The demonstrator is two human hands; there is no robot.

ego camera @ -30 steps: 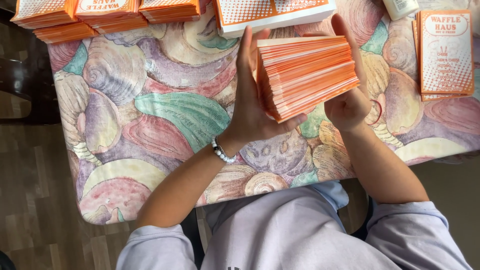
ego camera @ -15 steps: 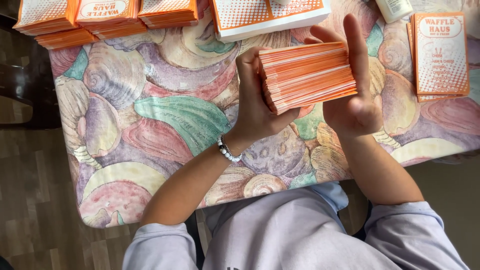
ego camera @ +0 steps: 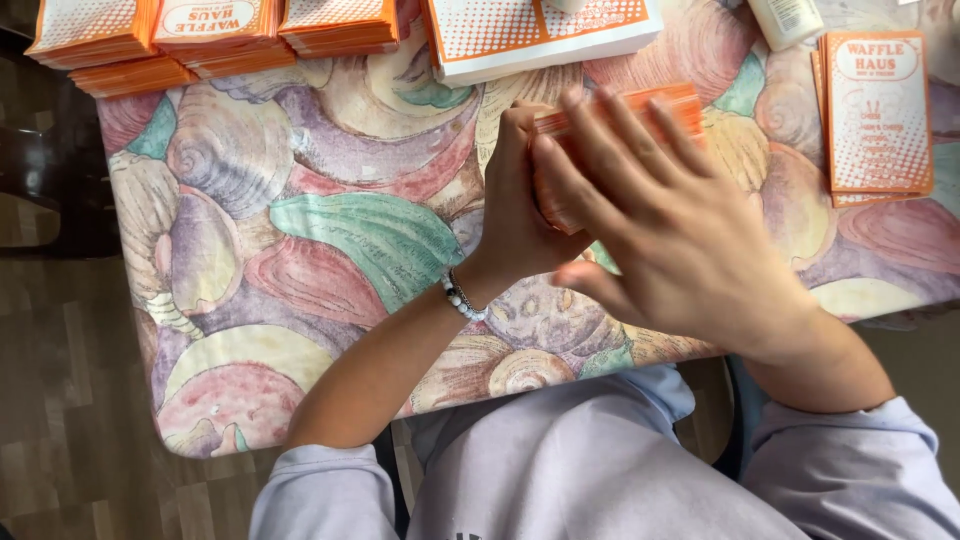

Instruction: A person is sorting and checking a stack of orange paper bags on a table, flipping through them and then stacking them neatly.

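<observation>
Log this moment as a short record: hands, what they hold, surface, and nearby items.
left hand: grips the left end of an orange card stack
right hand: laid flat over the stack, fingers spread, blurred
surface: table with seashell-pattern cover
far edge: more orange stacks, a white-edged bundle
right side: flat orange-and-white cards

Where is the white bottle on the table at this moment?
In the head view, the white bottle stands at the table's far right edge, cut off by the frame, beside the orange-and-white menu stack.
</observation>
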